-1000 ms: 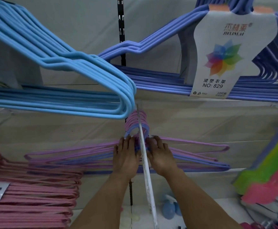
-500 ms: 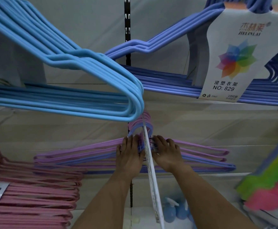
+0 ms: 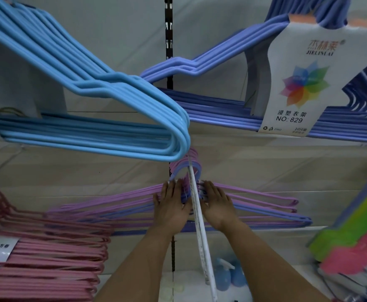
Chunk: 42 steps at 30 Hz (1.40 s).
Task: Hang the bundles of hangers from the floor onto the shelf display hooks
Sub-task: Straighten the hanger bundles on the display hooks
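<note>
Over the last second the view had closed in slightly while the left hand (image 3: 171, 207) and right hand (image 3: 217, 204) stayed put — straight fingers pressing the purple hanger bundle (image 3: 258, 203) from either side, each grip flat, enclosing nothing. The bundle's hooks sat over the white display hook (image 3: 196, 205) beneath the light-blue hangers (image 3: 104, 118) — seemingly hung, merely being squared up.

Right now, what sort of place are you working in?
Most likely a shop's housewares aisle: bundles of hangers hang on a white display hook, a retail label card reading NO: 829 wraps the periwinkle hangers, and pink hangers carry a label too.
</note>
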Each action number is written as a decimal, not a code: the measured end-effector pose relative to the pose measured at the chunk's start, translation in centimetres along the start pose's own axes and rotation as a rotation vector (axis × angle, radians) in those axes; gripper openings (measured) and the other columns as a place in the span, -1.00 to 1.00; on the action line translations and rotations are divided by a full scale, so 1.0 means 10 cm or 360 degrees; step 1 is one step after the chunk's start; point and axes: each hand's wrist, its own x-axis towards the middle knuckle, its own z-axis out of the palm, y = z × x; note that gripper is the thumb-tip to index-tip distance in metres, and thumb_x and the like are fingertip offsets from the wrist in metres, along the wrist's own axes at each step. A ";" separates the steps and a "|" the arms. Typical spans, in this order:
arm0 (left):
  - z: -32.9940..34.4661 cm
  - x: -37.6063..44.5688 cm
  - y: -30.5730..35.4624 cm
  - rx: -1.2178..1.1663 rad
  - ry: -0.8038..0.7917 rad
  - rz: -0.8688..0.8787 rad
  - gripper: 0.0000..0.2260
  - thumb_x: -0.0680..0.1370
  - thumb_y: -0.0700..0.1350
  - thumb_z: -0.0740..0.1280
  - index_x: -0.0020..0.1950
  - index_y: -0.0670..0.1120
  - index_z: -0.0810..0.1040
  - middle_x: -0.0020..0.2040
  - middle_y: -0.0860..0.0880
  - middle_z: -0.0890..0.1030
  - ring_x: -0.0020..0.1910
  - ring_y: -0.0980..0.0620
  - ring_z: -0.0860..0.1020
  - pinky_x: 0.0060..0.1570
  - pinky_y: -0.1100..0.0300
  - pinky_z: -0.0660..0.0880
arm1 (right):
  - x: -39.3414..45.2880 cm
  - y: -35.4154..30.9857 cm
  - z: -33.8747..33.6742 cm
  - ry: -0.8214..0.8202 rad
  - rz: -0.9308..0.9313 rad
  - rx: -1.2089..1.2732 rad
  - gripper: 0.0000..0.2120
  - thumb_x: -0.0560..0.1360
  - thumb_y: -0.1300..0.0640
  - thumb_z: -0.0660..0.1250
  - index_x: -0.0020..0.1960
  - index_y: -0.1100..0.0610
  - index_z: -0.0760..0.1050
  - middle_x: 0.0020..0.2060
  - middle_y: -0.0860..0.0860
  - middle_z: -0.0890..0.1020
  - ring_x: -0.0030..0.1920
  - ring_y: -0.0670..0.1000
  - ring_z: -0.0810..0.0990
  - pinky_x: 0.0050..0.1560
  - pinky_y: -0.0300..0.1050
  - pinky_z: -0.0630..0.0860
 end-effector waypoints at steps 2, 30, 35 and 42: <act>-0.03 -0.04 -0.02 0.0055 0.0002 0.0033 -0.42 0.64 0.14 0.04 0.56 0.01 -0.14 0.58 0.03 -0.08 0.55 0.01 -0.14 0.48 -0.11 -0.13 | -0.05 -0.03 0.02 -0.0015 0.0013 -0.0028 0.02 0.17 -0.34 -0.40 0.57 0.05 -0.03 0.54 -0.01 0.10 0.51 0.05 0.10 0.47 0.04 0.12; -2.07 -1.72 1.30 0.0285 0.1002 0.0594 -0.71 0.53 0.05 0.09 -0.38 0.03 0.25 -0.48 0.08 0.34 -0.51 0.07 0.41 -0.61 0.22 0.25 | -1.69 -0.45 -2.59 0.1330 -0.0162 0.0084 -0.77 0.47 0.00 0.21 -0.30 0.02 0.24 -0.42 -0.10 0.29 -0.40 -0.02 0.33 -0.34 -0.15 0.21; -2.44 -1.48 1.90 0.0138 0.1071 0.0587 -0.70 0.60 0.02 0.10 -0.30 -0.03 0.39 -0.38 0.10 0.36 -0.39 0.11 0.35 -0.43 0.22 0.20 | -1.53 -0.49 -3.21 0.1260 -0.0054 0.0004 -0.77 0.57 -0.04 0.14 -0.08 0.10 0.44 -0.16 0.03 0.50 -0.08 0.11 0.49 -0.15 -0.04 0.33; -2.73 -0.85 2.45 -0.0109 0.0836 0.0457 -0.68 0.65 0.07 0.06 0.28 0.01 0.47 0.20 0.05 0.49 0.17 0.04 0.46 0.03 0.12 0.42 | -1.21 -0.47 -3.50 0.0822 -0.0032 0.0060 -0.43 0.62 -0.23 -0.09 0.53 0.01 0.10 0.46 -0.01 0.29 0.44 0.06 0.24 0.42 0.00 0.16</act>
